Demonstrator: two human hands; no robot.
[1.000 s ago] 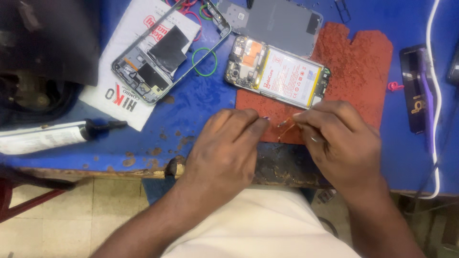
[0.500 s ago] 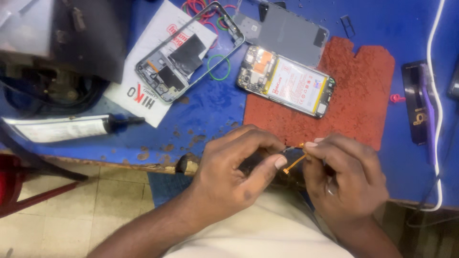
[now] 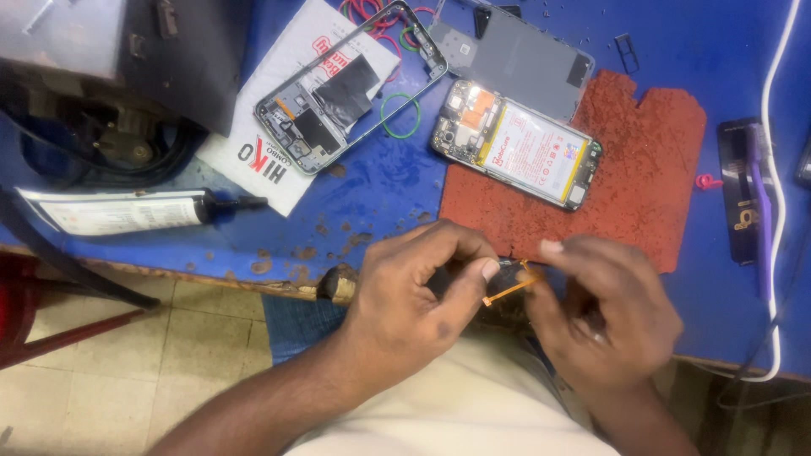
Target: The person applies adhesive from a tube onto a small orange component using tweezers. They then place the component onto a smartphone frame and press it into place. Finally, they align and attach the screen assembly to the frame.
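My left hand [image 3: 414, 291] and my right hand [image 3: 604, 317] meet at the near edge of the blue bench. Between their fingertips they pinch a small orange flex cable [image 3: 512, 285] with a dark part behind it. Beyond them an opened phone body [image 3: 515, 143] with its white and yellow battery exposed lies on a red mat [image 3: 650, 177]. A grey back cover [image 3: 519, 59] sits behind the phone. To the left a phone frame [image 3: 346, 84] rests partly on a white paper packet [image 3: 253, 160].
A white glue tube with a black nozzle [image 3: 127, 211] lies at the left. Dark equipment [image 3: 110, 76] fills the far left corner. A green ring [image 3: 399, 114], a black case with a purple brush [image 3: 748, 190] and a white cable [image 3: 773, 169] are also on the bench.
Both hands have drawn back from the red mat to the bench's near edge. The orange flex cable now shows between their fingertips. The view shifted down and right.
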